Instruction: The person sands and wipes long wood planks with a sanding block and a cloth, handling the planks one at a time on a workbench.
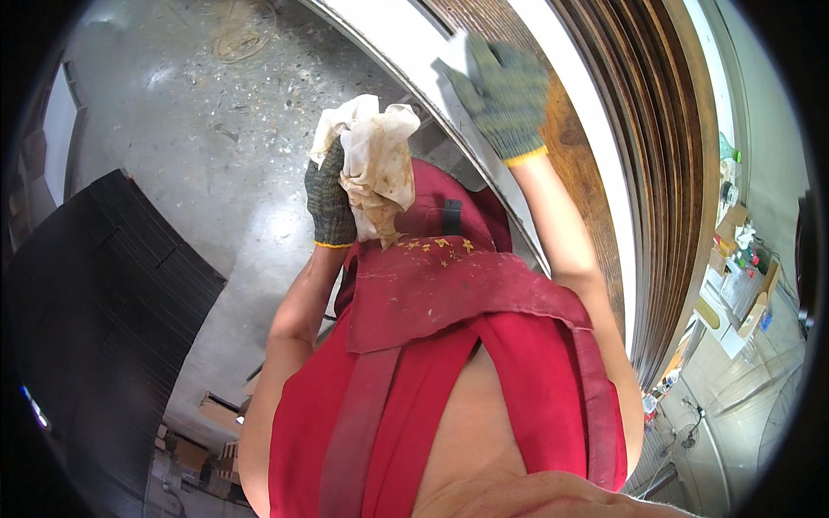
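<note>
My left hand [329,203], in a dark green-grey knitted glove with a yellow cuff, is closed round a crumpled white cloth [380,160] with brown stains. The cloth hangs in front of my red apron [449,289]. In a matching glove, my right hand [511,99] reaches up to a white-edged panel with a brown wood-grain face [566,129]. Its fingers curl over a small white piece [461,53] that rests against the white edge [421,65]. What that piece is, I cannot make out, since the glove covers part of it.
To the right of the panel stands a row of dark brown wooden boards [652,155] on edge. A black ribbed sheet or cover [104,337] lies at the left. Speckled grey floor [216,112] shows at the upper left. Cluttered items [743,268] sit at the far right.
</note>
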